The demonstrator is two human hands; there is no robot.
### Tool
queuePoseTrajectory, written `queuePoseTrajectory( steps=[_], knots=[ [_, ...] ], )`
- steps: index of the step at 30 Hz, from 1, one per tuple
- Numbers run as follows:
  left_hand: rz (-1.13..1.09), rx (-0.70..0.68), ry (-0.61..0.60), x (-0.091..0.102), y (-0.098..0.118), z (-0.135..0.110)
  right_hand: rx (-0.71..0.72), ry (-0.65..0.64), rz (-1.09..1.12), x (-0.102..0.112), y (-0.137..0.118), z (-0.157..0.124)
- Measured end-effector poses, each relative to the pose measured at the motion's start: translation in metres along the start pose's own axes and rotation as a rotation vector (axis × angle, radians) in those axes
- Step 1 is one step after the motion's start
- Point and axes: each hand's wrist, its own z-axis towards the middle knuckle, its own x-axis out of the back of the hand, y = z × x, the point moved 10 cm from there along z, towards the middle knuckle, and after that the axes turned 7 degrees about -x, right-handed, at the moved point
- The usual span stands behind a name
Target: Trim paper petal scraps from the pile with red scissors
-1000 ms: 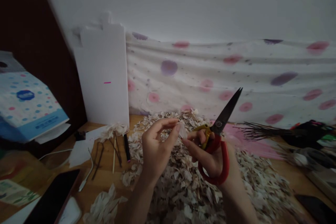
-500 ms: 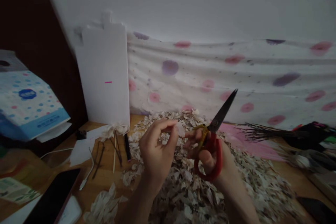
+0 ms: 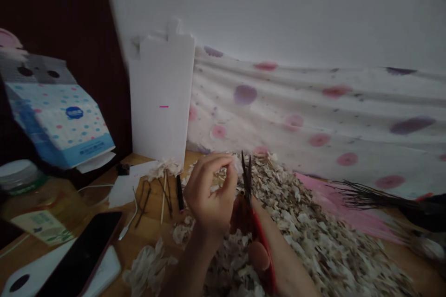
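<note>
Between thumb and fingertips, my left hand [image 3: 211,195] pinches a small piece of thin whitish paper [image 3: 237,165]. My right hand [image 3: 259,250] grips scissors [image 3: 257,227] by their red handles. The dark blades point upward, slightly apart, just to the right of the pinched piece; whether they touch it I cannot tell. Below and behind both hands spreads a large heap of crumpled pale scraps [image 3: 313,232]. Part of my right hand's fingers is hidden behind the scissors and my left hand.
To the left lie a phone [image 3: 80,255] on a white device, a jar [image 3: 38,199], a tissue pack [image 3: 73,116], a black pen [image 3: 180,193] and thin sticks. A white board [image 3: 160,102] stands at the back beside flowered cloth [image 3: 296,102]. Dark wires [image 3: 365,195] lie right.
The scissors have turned from slanting right to nearly upright, and their blades have come next to the pinched piece. My right hand has moved left and down. The view has shifted left.
</note>
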Motion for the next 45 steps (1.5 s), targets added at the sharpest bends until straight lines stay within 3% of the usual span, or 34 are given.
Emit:
queuePoseTrajectory(
  steps=[5,13,27,45],
  knots=[
    [-0.005,-0.144,0.035,0.003,0.013,0.001,-0.038,-0.028,0.046,-0.006,0.001,-0.002],
    [-0.054,-0.127,0.009,-0.002,0.012,-0.001,-0.031,-0.045,0.053,-0.004,0.008,-0.006],
    [-0.049,-0.132,0.02,-0.002,0.011,0.0,0.031,-0.008,-0.1,0.004,-0.008,0.0],
    [-0.06,-0.123,-0.004,-0.005,0.012,-0.001,0.036,0.021,-0.134,0.006,-0.002,0.0]
  ],
)
